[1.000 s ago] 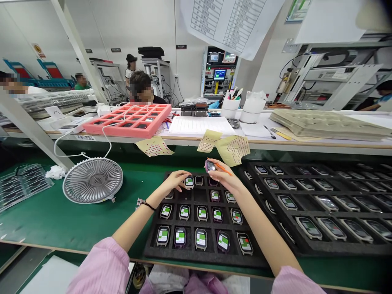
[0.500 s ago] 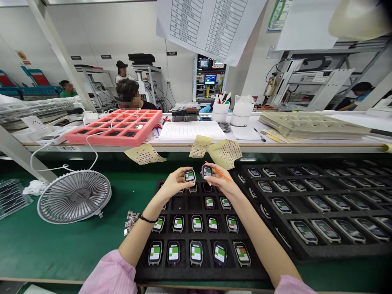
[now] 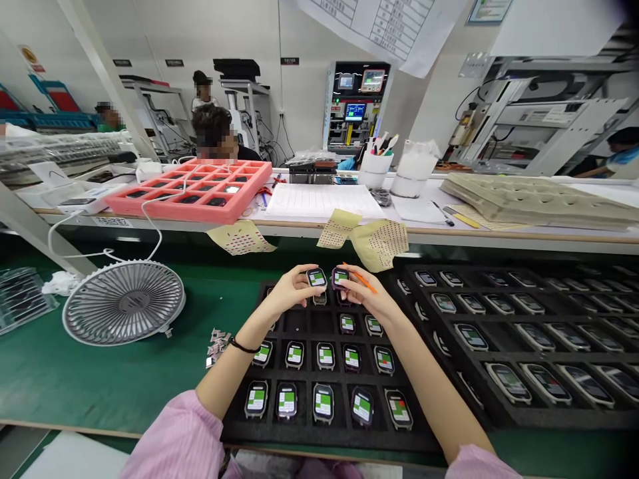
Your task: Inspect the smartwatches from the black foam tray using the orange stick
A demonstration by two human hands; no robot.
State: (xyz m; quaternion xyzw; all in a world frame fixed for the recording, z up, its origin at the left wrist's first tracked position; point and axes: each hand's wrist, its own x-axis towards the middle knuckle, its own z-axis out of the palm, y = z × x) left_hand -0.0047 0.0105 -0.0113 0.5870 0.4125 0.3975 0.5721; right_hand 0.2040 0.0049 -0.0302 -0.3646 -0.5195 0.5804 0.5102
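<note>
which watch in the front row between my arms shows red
The rightmost watch; the other four in that row show green and white, no red.

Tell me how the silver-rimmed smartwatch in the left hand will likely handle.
The silver-rimmed smartwatch in the left hand should feel stiff, as its build looks rigid. Its smooth, glossy screen may be slippery and could scratch. With that flat, rounded-corner shape, it would probably slide, not roll, if pushed.

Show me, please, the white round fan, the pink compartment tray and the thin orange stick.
White round fan (image 3: pixel 124 303): head view, front grille.
Pink compartment tray (image 3: pixel 222 214): head view, near wall.
Thin orange stick (image 3: pixel 363 279): head view, shaft.
</note>
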